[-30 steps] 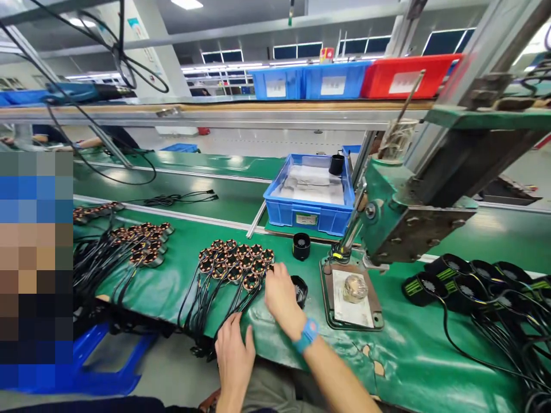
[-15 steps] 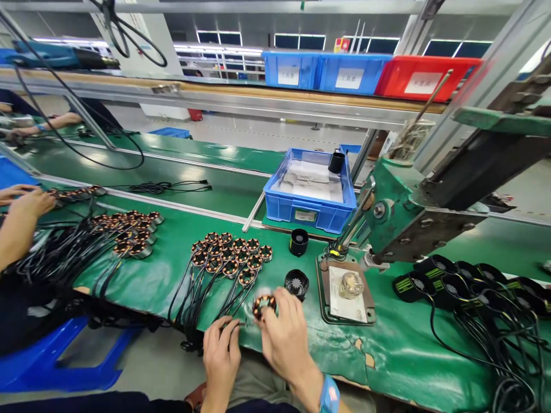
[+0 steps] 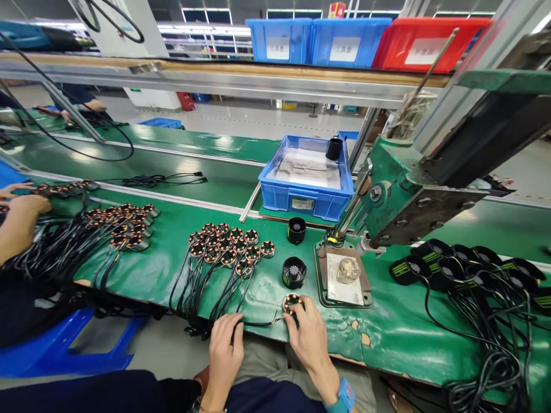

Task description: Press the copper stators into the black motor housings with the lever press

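Observation:
My right hand (image 3: 309, 327) grips a motor stator (image 3: 293, 304), a ring with copper windings, at the bench's front edge. The stator's black cable (image 3: 262, 324) runs left to my left hand (image 3: 227, 338), whose fingers are closed around it. Just behind the stator stands a black cylindrical housing (image 3: 294, 272) with a toothed inner face, and a second black housing (image 3: 297, 230) is farther back. To the left lies a cluster of stators (image 3: 226, 244) with their cables trailing toward the front edge.
A green arbor press (image 3: 387, 189) stands at right, a clear-wrapped disc (image 3: 348, 269) on its base. Beyond it lie several cabled black housings (image 3: 447, 272). A blue bin (image 3: 305, 201) is behind. At left, a co-worker's hands (image 3: 26, 206) are near more stators (image 3: 124, 221).
My right hand has moved right with the stator, lowering it near the front housing. The cable now stretches between my hands. The camera view has tilted downward.

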Demonstrator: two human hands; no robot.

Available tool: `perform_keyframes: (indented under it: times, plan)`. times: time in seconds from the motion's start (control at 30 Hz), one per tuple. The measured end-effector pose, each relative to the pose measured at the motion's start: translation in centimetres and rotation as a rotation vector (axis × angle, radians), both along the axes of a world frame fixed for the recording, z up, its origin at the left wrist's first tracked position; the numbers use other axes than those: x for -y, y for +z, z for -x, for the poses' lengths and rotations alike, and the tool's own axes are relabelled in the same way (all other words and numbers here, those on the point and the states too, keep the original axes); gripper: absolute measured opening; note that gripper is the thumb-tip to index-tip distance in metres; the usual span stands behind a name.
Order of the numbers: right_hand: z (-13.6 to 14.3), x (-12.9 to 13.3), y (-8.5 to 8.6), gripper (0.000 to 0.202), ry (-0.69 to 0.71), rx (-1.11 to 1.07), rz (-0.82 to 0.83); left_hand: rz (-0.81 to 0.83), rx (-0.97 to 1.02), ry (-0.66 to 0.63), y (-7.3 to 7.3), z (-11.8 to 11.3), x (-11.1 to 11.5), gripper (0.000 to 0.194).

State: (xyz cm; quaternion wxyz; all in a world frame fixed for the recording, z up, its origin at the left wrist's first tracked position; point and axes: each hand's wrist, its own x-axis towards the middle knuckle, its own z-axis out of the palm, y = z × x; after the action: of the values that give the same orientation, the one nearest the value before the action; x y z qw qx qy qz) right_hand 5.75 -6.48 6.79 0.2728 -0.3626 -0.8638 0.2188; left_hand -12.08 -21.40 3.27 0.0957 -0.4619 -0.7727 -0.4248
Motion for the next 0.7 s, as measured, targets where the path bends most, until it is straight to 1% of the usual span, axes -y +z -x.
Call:
perform_keyframes:
  times: [0.03, 0.07, 0.1, 0.17, 0.2, 0.23, 0.3, 0.37, 0.43, 0.5, 0.53, 0.6, 0.67, 0.7]
  plan:
    - [-0.1, -0.2, -0.3, 0.012, -0.002, 0.028, 0.008, 0.023, 0.018, -0.028, -0.2, -0.2, 0.4, 0.02]
    - [-0.3, -0.4, -0.6, 0.014, -0.001, 0.044, 0.019, 0.031, 0.05, -0.017, -0.3, -0.3, 0.9, 0.02]
    - [-0.4, -0.5, -0.8, 0.016, 0.001, 0.051, 0.032, 0.024, 0.096, 0.044, -0.5, -0.5, 1.4, 0.021]
    - [-0.5, -0.6, -1.0, 0.023, 0.0, 0.046, 0.053, 0.005, 0.207, 0.247, -1.1, -0.7, 2.5, 0.022]
    - [-0.4, -0.6, -1.1, 0.029, -0.01, 0.047, 0.062, 0.024, 0.261, 0.329, -1.5, -0.8, 2.9, 0.023]
    - [-0.3, -0.5, -1.2, 0.036, -0.027, 0.053, 0.065, 0.065, 0.309, 0.373, -1.9, -0.9, 3.3, 0.024]
    - [0.3, -0.2, -1.4, 0.048, -0.071, 0.092, 0.056, 0.172, 0.37, 0.376, -2.8, -1.1, 3.5, 0.031]
    - [0.9, 0.0, -1.6, 0.053, -0.12, 0.142, 0.051, 0.247, 0.405, 0.356, -3.5, -1.2, 3.4, 0.039]
    - [1.5, 0.0, -1.8, 0.051, -0.16, 0.129, 0.083, 0.293, 0.464, 0.333, -3.7, -1.3, 3.2, 0.039]
    - [1.8, -0.3, -2.1, 0.05, -0.187, 0.056, 0.12, 0.325, 0.532, 0.303, -3.4, -1.3, 3.3, 0.037]
    - [1.9, -0.4, -2.2, 0.051, -0.195, 0.013, 0.129, 0.322, 0.558, 0.316, -3.1, -1.3, 3.5, 0.038]
    - [1.6, -0.1, -2.4, 0.055, -0.2, -0.062, 0.122, 0.268, 0.572, 0.388, -2.5, -0.9, 4.1, 0.042]
    - [1.1, 1.0, -2.0, 0.057, -0.181, -0.19, 0.091, 0.178, 0.58, 0.441, -2.2, -0.1, 4.5, 0.043]
    - [0.7, 1.9, -1.6, 0.057, -0.162, -0.286, 0.075, 0.139, 0.582, 0.445, -2.1, 0.4, 4.6, 0.044]
